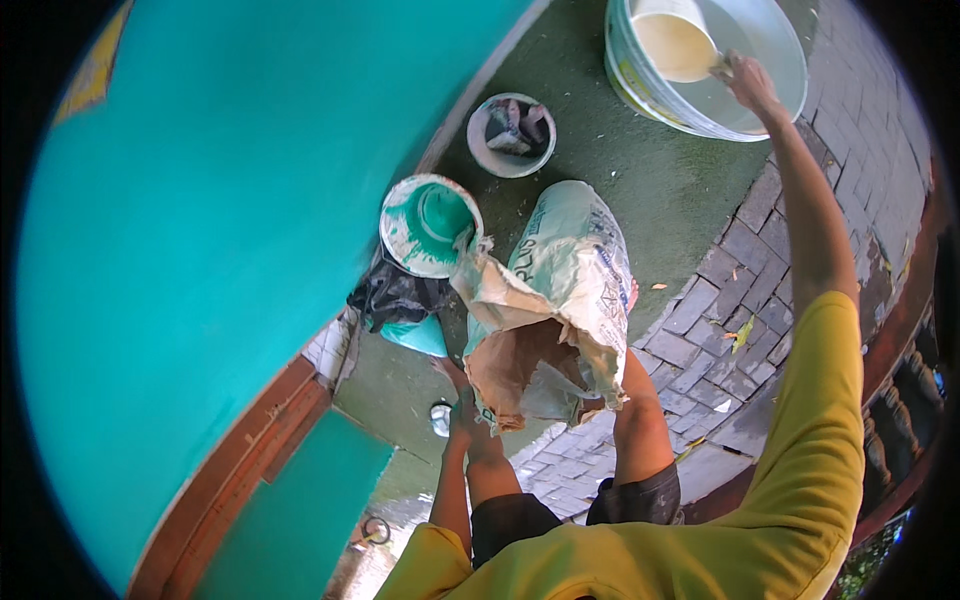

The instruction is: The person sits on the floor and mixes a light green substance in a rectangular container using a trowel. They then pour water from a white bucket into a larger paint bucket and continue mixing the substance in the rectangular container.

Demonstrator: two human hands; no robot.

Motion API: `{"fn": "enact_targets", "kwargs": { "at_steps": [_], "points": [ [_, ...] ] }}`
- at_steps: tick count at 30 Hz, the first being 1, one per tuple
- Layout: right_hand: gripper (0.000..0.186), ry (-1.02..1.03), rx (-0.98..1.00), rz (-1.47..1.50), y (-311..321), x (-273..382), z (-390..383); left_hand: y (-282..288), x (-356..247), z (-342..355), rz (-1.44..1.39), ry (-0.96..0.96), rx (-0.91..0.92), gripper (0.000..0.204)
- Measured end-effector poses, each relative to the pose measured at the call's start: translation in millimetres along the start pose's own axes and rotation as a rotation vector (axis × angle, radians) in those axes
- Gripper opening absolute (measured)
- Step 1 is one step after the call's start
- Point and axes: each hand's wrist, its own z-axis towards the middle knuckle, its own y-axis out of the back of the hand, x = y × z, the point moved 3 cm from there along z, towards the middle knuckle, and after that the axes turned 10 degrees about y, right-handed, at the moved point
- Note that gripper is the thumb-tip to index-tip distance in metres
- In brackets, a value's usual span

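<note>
At the upper right, my right hand (748, 86) is closed on the edge or handle of a white container (679, 42), which holds cream-coloured liquid. This container is tilted inside the mouth of a large pale bucket (640, 95). Between my legs, a torn sack (570, 240) gapes toward me, its brown paper lining showing. My left hand (466, 410) is at the sack's left side; its fingers are hidden, so its grip cannot be made out.
Left of the sack stands a bucket (400, 235) smeared with green paint. Beyond it, a small white bucket (482, 157) holds rags or tools. Black plastic (400, 295) lies by the turquoise wall (230, 200). Grey paving bricks (745, 245) run along the right.
</note>
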Motion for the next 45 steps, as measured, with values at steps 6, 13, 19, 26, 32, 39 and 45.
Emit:
{"fn": "enact_targets", "kwargs": {
  "at_steps": [6, 13, 19, 26, 32, 39, 45],
  "points": [
    [0.027, 0.074, 0.083, -0.274, 14.7, 62.4, 5.6, -49.2, 59.4, 56.6, -0.844, 0.234, 0.024, 0.068],
    [0.034, -0.023, 0.367, 0.445, -11.0, 57.3, 4.0, 18.6, -6.8, 69.0, -0.873, 0.139, 0.075, 0.085],
    [0.041, -0.341, 0.045, 1.042, 19.4, 43.8, -33.9, 75.5, -41.5, 96.1, -0.822, 0.042, -0.065, 0.062],
    [0.04, -0.233, -0.21, 1.153, 102.6, 125.3, -98.8, 109.8, -115.1, 149.8, -0.099, -0.306, -0.456, 0.047],
    [0.048, -0.128, -0.133, 1.068, 147.5, 158.5, -145.1, 92.2, -130.9, 196.0, 0.232, -0.488, -0.872, 0.038],
    [0.053, 0.004, 0.158, 1.096, 119.0, 262.5, -150.4, 102.1, -121.9, 223.7, 0.124, -0.652, -0.753, 0.022],
    [0.046, 0.308, 0.389, 0.774, 68.4, 362.6, -112.0, 123.7, -128.7, 237.9, 0.108, -0.828, -0.888, 0.013]
  ]
}}
